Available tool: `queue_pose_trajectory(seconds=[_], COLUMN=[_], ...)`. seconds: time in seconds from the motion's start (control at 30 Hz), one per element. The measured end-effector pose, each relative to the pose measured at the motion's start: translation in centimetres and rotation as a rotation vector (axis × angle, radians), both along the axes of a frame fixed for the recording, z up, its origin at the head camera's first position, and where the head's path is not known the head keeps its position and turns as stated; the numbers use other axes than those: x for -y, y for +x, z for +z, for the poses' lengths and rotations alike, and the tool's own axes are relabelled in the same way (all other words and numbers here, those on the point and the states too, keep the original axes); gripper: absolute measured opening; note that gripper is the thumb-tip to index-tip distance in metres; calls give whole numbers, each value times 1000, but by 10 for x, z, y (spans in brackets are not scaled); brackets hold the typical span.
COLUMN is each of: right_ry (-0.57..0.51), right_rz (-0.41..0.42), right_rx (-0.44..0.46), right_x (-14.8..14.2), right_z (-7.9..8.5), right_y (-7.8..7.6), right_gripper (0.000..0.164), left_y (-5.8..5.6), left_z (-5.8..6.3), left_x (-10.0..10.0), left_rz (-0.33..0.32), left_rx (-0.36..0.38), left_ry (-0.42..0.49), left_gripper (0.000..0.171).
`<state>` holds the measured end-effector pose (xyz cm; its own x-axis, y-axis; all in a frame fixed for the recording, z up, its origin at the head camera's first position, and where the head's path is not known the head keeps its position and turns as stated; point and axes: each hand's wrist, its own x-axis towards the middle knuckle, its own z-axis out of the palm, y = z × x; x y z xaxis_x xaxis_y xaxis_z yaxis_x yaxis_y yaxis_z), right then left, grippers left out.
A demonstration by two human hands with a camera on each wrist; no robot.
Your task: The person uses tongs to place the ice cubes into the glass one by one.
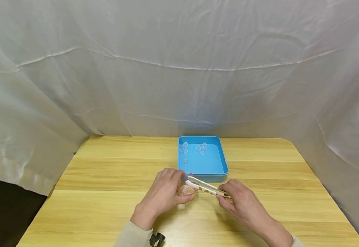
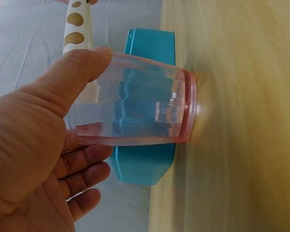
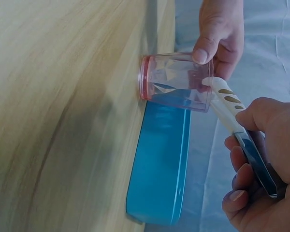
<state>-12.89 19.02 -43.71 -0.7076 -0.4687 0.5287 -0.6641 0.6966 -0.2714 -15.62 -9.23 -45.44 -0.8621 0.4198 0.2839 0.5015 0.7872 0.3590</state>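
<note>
A see-through pink cup [image 1: 187,192] stands upright on the table, close in front of a blue tray [image 1: 223,164]. My left hand [image 1: 164,190] holds it near the rim, thumb on one side and fingers on the other. Through its wall, the left wrist view shows a clear ice-like cube [image 2: 167,113] at the bottom. My right hand [image 1: 244,204] grips white tongs with brown spots [image 3: 229,102] by their metal part. The tongs slant down leftward, their white tips just inside the cup's mouth.
Several clear ice-like pieces [image 1: 198,148] lie in the tray, toward its back and left side. A pale curtain [image 1: 198,85] hangs behind and along both sides of the wooden table [image 1: 111,171]. A small black object [image 1: 157,239] sits at my left cuff.
</note>
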Motion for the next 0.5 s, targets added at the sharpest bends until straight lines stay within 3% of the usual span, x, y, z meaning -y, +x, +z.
queue_pose_trajectory(seconds=[0.3,0.5], right_ry=[3,2], right_rz=[15,22], right_rx=[-6,-13], right_x=[0,-1], right_z=[0,-1], right_y=[0,-1], right_gripper=[18,19], left_y=[0,-2], left_z=[3,4], left_x=[-1,-1], left_rz=[-3,-3], left_rx=[-14,30], left_ry=[-12,-1], left_gripper=[66,69])
